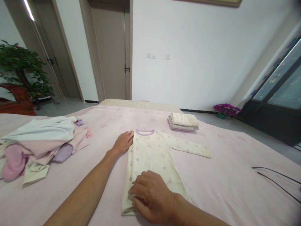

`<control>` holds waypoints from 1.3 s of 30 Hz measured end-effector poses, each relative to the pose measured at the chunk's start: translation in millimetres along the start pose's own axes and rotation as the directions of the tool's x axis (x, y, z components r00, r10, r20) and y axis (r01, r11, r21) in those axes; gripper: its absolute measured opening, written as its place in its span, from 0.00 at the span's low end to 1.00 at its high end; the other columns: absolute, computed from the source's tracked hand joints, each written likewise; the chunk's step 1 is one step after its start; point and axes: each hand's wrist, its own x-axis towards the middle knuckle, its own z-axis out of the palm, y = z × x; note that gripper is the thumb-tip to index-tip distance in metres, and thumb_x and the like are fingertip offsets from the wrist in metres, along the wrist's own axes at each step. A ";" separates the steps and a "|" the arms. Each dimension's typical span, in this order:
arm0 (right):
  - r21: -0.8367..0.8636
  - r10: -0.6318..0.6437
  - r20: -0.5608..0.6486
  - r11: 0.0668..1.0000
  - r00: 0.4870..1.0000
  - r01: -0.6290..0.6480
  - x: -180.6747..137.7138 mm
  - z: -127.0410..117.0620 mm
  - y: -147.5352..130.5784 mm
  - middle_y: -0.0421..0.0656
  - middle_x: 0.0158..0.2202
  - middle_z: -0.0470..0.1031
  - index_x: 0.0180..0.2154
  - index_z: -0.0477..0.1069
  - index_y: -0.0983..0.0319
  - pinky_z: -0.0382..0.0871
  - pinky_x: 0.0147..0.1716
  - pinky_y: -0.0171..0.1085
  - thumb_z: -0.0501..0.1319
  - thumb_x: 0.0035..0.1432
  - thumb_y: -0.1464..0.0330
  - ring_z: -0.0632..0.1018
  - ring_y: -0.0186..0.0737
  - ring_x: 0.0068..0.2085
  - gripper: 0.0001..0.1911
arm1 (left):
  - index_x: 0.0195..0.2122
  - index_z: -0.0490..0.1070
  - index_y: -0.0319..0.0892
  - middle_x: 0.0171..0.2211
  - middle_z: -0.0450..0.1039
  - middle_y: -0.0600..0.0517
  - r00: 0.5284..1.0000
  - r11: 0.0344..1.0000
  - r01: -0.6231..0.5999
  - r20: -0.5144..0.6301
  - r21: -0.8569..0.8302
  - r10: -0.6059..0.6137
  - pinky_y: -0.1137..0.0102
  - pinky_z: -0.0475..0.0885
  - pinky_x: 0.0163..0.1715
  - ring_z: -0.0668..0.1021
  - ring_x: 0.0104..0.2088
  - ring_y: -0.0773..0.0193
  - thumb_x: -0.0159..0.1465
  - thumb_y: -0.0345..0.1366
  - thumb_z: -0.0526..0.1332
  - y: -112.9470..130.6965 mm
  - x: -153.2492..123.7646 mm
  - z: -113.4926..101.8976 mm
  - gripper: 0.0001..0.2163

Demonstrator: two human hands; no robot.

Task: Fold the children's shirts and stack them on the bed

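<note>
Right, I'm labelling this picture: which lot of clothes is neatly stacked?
The stack beyond the outstretched sleeve: its pieces lie folded in flat layers. The shirt is laid out singly; the pile at left is rumpled.

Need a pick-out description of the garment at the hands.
Start with the pink flowered cloth across the lower view. Right of the jumbled clothes and nearer than the folded stack lies a cream top, left hand at its upper left edge, right hand over its lower part. It alone lies mostly flat, lilac neckline showing, one sleeve stretched rightward.
</note>
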 end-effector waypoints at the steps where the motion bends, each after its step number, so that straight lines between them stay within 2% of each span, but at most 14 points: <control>1: -0.010 0.041 -0.018 0.999 0.999 -0.041 -0.8 -2.6 2.3 0.40 0.32 0.71 0.37 0.69 0.59 0.56 0.35 0.38 0.58 0.56 0.69 0.67 0.38 0.33 0.05 | 0.56 0.69 0.42 0.60 0.67 0.46 1.000 1.000 -0.005 -0.007 -0.002 0.005 0.63 0.59 0.62 0.68 0.60 0.57 0.69 0.38 0.50 0.1 0.1 -0.2 0.17; 4: -0.066 0.154 -0.050 0.985 0.987 -0.157 -2.6 -5.6 9.2 0.43 0.37 0.71 0.41 0.69 0.59 0.56 0.37 0.40 0.59 0.52 0.71 0.67 0.42 0.37 0.12 | 0.54 0.70 0.43 0.58 0.69 0.47 1.000 1.000 -0.020 -0.024 -0.005 0.020 0.62 0.58 0.63 0.69 0.59 0.58 0.69 0.36 0.50 -0.5 1.1 0.6 0.16; 8: -0.183 0.204 -0.057 0.960 0.977 -0.211 -2.8 0.5 16.8 0.43 0.37 0.71 0.39 0.69 0.60 0.54 0.38 0.41 0.57 0.57 0.72 0.66 0.42 0.38 0.07 | 0.55 0.71 0.41 0.60 0.68 0.45 0.999 0.999 -0.032 -0.032 0.003 0.033 0.60 0.56 0.64 0.67 0.61 0.57 0.69 0.36 0.50 -3.7 2.2 4.4 0.17; 11: -0.220 0.186 -0.079 0.955 0.979 -0.199 -2.1 4.1 21.1 0.42 0.34 0.70 0.36 0.69 0.59 0.52 0.37 0.41 0.56 0.61 0.73 0.65 0.42 0.37 0.05 | 0.58 0.69 0.41 0.62 0.65 0.46 0.998 0.998 -0.057 -0.024 0.009 0.058 0.60 0.53 0.65 0.65 0.63 0.57 0.69 0.38 0.50 -6.3 2.1 6.6 0.19; 16: -0.192 0.126 -0.121 0.970 0.985 -0.148 -2.2 5.3 22.8 0.43 0.35 0.70 0.40 0.70 0.60 0.51 0.35 0.40 0.56 0.61 0.72 0.65 0.41 0.36 0.06 | 0.63 0.63 0.46 0.65 0.60 0.49 0.995 0.995 -0.096 0.011 0.032 0.095 0.56 0.54 0.64 0.60 0.66 0.53 0.71 0.46 0.47 -5.0 0.8 6.6 0.22; 23: -0.174 0.093 -0.100 0.979 0.991 -0.109 -1.3 9.3 22.4 0.42 0.35 0.70 0.41 0.69 0.59 0.50 0.34 0.39 0.56 0.61 0.72 0.65 0.40 0.35 0.07 | 0.64 0.61 0.51 0.66 0.58 0.52 0.997 0.997 -0.023 0.073 0.078 0.017 0.51 0.54 0.63 0.59 0.66 0.48 0.71 0.45 0.46 2.1 -0.8 4.4 0.22; 28: -0.173 0.082 -0.055 0.981 0.995 -0.091 -1.4 10.5 22.1 0.41 0.34 0.69 0.38 0.68 0.59 0.50 0.34 0.39 0.56 0.60 0.73 0.64 0.39 0.34 0.05 | 0.64 0.61 0.50 0.67 0.56 0.50 0.993 0.998 0.026 0.115 0.051 -0.032 0.51 0.54 0.62 0.60 0.66 0.47 0.70 0.48 0.47 0.9 1.0 4.6 0.23; 33: -0.148 0.062 -0.049 0.987 0.997 -0.068 -1.1 10.8 22.5 0.41 0.34 0.69 0.39 0.69 0.59 0.52 0.34 0.38 0.55 0.61 0.73 0.65 0.39 0.34 0.06 | 0.58 0.68 0.46 0.63 0.64 0.47 0.999 0.999 0.030 0.021 -0.042 -0.029 0.58 0.58 0.61 0.66 0.62 0.53 0.69 0.46 0.50 1.3 0.9 2.3 0.21; 36: -0.125 0.047 -0.034 0.991 0.998 -0.050 -0.9 10.5 22.0 0.42 0.34 0.70 0.40 0.69 0.59 0.52 0.35 0.38 0.56 0.59 0.74 0.65 0.39 0.35 0.08 | 0.54 0.70 0.45 0.57 0.70 0.46 0.998 0.995 0.040 -0.037 -0.093 -0.043 0.61 0.63 0.57 0.72 0.56 0.54 0.68 0.43 0.52 2.7 -0.3 -0.1 0.17; 39: -0.111 0.042 -0.007 0.993 0.999 -0.042 -0.9 9.9 21.0 0.42 0.35 0.70 0.41 0.69 0.59 0.53 0.35 0.38 0.57 0.56 0.74 0.65 0.40 0.34 0.10 | 0.52 0.70 0.45 0.53 0.74 0.46 0.997 0.993 0.058 -0.046 -0.107 -0.063 0.62 0.65 0.54 0.75 0.51 0.55 0.68 0.41 0.52 3.3 -1.0 -1.1 0.16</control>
